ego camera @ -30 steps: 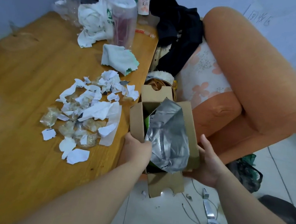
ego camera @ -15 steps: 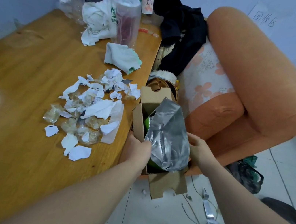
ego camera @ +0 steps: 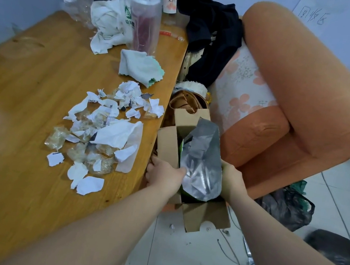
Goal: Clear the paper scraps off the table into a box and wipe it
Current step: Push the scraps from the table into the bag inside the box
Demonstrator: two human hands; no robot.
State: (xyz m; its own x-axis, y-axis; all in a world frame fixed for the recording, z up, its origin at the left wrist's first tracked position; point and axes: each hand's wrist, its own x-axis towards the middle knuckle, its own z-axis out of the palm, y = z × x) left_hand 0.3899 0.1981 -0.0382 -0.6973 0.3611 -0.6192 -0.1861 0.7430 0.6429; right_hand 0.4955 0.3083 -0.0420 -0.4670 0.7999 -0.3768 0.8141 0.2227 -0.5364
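Cardboard box (ego camera: 169,141) held off right edge of worktop (ego camera: 23,91), over floor, flaps open; crumpled silver foil bag (ego camera: 202,161) sticks out of top. Left hand (ego camera: 164,174) grips box's near-left wall, fingers curled. Right hand (ego camera: 231,181) clasps right side, against bag. Paper scraps (ego camera: 104,130), torn white pieces mixed with clear wrappers, piled on worktop left of box. Pale cloth (ego camera: 140,67) beyond pile.

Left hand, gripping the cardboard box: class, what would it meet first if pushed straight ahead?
Probably the cardboard box itself: the left hand already grips its near wall. Depth beyond is unclear.
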